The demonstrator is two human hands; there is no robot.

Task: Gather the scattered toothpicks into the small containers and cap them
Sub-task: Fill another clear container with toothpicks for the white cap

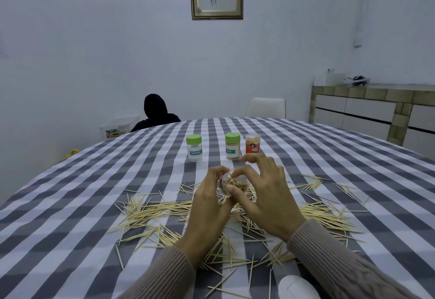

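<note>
From the head camera, the checked tablecloth (pixel 70 204) fills the lower half of the frame, its far edge curving from the left edge up to the upper centre and down to the right edge, with bare cloth open to the left and along the far side. Loose toothpicks (pixel 150 211) lie in a wide band across the lower centre, reaching from left of centre almost to the right edge and down toward the bottom between the two sleeves. Just above centre stand three capped containers in a row: a green-lidded jar (pixel 194 147) that looks nearly empty, a second green-lidded jar (pixel 232 145) packed with picks, and touching or just beside it a small red-labelled jar (pixel 253 143). Below them the left hand (pixel 207 207) curls its fingers around a small clear container (pixel 227 184), tilted with its open mouth toward the camera and picks showing inside. The right hand (pixel 263 195) hovers over that mouth, thumb against the container's lower rim and forefinger bent toward the picks; whether it pinches any cannot be told, while its other fingers are raised and loosely spread. A white rounded object (pixel 296 287) sits at the bottom edge, right of centre.
</note>
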